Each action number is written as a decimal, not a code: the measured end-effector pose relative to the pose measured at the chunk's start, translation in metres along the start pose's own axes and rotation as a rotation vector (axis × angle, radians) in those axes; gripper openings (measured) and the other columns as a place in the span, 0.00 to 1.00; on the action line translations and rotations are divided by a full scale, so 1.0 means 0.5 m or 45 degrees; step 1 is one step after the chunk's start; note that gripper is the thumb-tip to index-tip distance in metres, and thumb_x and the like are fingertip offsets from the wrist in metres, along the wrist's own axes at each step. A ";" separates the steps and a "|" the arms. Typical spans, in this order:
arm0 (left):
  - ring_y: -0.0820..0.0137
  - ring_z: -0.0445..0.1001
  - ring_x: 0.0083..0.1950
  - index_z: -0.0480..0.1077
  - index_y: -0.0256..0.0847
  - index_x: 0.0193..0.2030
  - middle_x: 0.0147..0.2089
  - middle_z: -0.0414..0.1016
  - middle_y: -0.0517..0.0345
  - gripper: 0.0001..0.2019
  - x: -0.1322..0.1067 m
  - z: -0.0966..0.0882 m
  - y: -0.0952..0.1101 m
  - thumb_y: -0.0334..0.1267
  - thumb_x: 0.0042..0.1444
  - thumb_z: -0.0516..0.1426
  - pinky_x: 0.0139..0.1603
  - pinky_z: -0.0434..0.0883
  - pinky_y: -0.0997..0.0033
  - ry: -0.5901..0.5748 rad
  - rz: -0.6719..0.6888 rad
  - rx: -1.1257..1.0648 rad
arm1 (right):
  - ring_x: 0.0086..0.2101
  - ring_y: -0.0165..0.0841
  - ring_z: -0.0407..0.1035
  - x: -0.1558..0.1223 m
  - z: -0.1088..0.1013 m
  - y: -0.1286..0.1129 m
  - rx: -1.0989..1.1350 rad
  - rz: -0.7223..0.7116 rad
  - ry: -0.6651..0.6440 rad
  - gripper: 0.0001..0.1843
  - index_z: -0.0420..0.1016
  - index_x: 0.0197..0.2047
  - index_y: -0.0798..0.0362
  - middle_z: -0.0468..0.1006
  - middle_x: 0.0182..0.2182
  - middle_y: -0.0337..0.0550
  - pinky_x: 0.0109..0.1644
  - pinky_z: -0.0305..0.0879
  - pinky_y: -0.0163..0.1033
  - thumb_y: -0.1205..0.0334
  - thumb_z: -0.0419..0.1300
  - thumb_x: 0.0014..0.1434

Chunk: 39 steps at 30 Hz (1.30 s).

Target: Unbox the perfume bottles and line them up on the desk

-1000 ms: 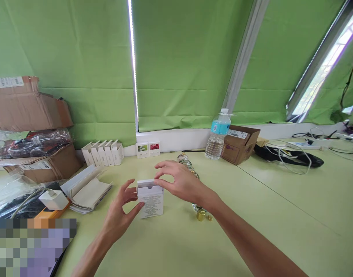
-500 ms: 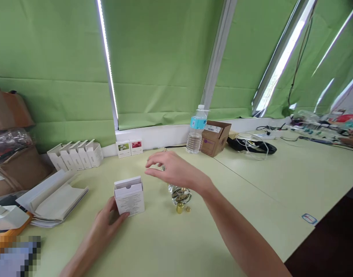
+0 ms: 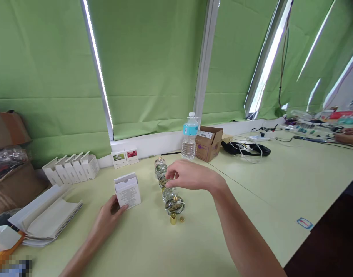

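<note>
My left hand (image 3: 111, 215) is closed round the lower left side of a small white box (image 3: 129, 194), which stands upright on the table with its top flap open and printed text on its front. My right hand (image 3: 183, 175) hovers over a row of round glass perfume bottles, fingers curved and thumb apart. The hand partly covers the row's middle. The nearest glass bottle (image 3: 175, 205) is dark inside, with a gold neck. In front of it are a gold cap (image 3: 173, 219) and a smaller gold piece (image 3: 182, 219).
Several open white boxes (image 3: 69, 169) line up at the back left, near two small picture boxes (image 3: 125, 158). White folded sheets (image 3: 49, 219) lie at left. A water bottle (image 3: 188, 140) and a cardboard box (image 3: 208, 144) stand behind. Another person's hand (image 3: 349, 137) shows far right.
My right hand has moved right and slightly down over the glass bottles, and more of the row now shows. The left hand still holds the white box. The view has shifted slightly.
</note>
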<state>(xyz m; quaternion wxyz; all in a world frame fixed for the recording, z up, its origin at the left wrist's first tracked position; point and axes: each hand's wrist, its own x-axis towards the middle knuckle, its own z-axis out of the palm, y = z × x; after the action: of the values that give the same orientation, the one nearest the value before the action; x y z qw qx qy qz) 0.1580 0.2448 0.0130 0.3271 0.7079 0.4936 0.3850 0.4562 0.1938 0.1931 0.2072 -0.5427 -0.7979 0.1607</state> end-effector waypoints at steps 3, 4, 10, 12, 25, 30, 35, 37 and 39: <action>0.58 0.74 0.54 0.68 0.40 0.50 0.53 0.76 0.50 0.20 0.005 0.001 -0.012 0.49 0.54 0.58 0.57 0.70 0.54 -0.019 0.000 0.002 | 0.31 0.36 0.70 -0.007 0.009 0.006 0.008 -0.039 -0.140 0.11 0.80 0.34 0.48 0.79 0.32 0.42 0.26 0.58 0.35 0.54 0.65 0.48; 0.58 0.74 0.55 0.68 0.40 0.50 0.53 0.76 0.49 0.21 0.004 0.001 -0.017 0.49 0.54 0.58 0.57 0.70 0.54 -0.020 0.000 0.010 | 0.33 0.36 0.70 -0.012 0.014 0.013 0.023 -0.053 -0.152 0.12 0.80 0.35 0.48 0.78 0.33 0.42 0.27 0.59 0.35 0.53 0.65 0.48; 0.57 0.72 0.56 0.67 0.42 0.52 0.54 0.75 0.50 0.21 0.001 0.001 -0.035 0.50 0.55 0.57 0.58 0.68 0.51 -0.021 -0.023 0.048 | 0.31 0.34 0.69 -0.048 0.065 0.102 0.117 0.118 -0.044 0.19 0.77 0.45 0.49 0.76 0.38 0.43 0.31 0.62 0.36 0.51 0.63 0.50; 0.57 0.72 0.56 0.64 0.43 0.56 0.55 0.74 0.49 0.24 0.001 0.005 -0.035 0.50 0.55 0.57 0.58 0.68 0.51 -0.024 -0.028 0.055 | 0.31 0.34 0.69 -0.057 0.080 0.128 0.145 0.154 -0.065 0.21 0.76 0.46 0.50 0.76 0.38 0.43 0.32 0.63 0.36 0.50 0.64 0.50; 0.70 0.67 0.34 0.63 0.46 0.45 0.37 0.67 0.57 0.08 -0.093 0.035 0.054 0.42 0.60 0.52 0.37 0.68 0.69 0.419 0.419 0.342 | 0.29 0.32 0.65 -0.051 0.148 0.153 -0.006 -0.008 -0.215 0.06 0.74 0.34 0.51 0.72 0.28 0.37 0.30 0.56 0.34 0.62 0.61 0.50; 0.73 0.65 0.28 0.65 0.45 0.39 0.33 0.66 0.60 0.05 -0.094 0.067 0.060 0.41 0.62 0.50 0.27 0.64 0.74 0.098 0.359 0.188 | 0.29 0.32 0.64 -0.060 0.138 0.149 -0.057 -0.049 -0.204 0.05 0.70 0.28 0.52 0.70 0.26 0.37 0.31 0.54 0.35 0.61 0.60 0.53; 0.75 0.64 0.27 0.65 0.45 0.40 0.35 0.68 0.60 0.06 -0.093 0.064 0.060 0.42 0.61 0.51 0.26 0.64 0.75 0.052 0.360 0.188 | 0.26 0.30 0.62 -0.078 0.099 0.117 0.007 0.004 -0.058 0.09 0.74 0.33 0.51 0.70 0.25 0.37 0.29 0.55 0.35 0.55 0.59 0.57; 0.75 0.65 0.28 0.64 0.45 0.42 0.37 0.68 0.59 0.06 -0.094 0.063 0.059 0.42 0.61 0.51 0.28 0.65 0.75 0.016 0.352 0.179 | 0.27 0.30 0.64 -0.079 0.097 0.098 0.052 -0.038 0.044 0.11 0.75 0.38 0.52 0.72 0.28 0.38 0.31 0.58 0.35 0.53 0.59 0.58; 0.75 0.65 0.28 0.63 0.46 0.46 0.35 0.68 0.60 0.10 -0.095 0.064 0.057 0.44 0.60 0.53 0.30 0.67 0.75 -0.038 0.329 0.151 | 0.30 0.31 0.65 -0.078 0.112 0.077 0.101 -0.142 0.127 0.14 0.74 0.43 0.52 0.74 0.31 0.40 0.34 0.61 0.35 0.53 0.59 0.59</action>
<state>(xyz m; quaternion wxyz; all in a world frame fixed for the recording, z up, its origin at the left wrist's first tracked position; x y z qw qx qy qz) 0.1882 0.1882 0.0107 0.2396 0.7894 0.4152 0.3836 0.4715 0.1696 0.1201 0.2767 -0.4960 -0.8087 0.1531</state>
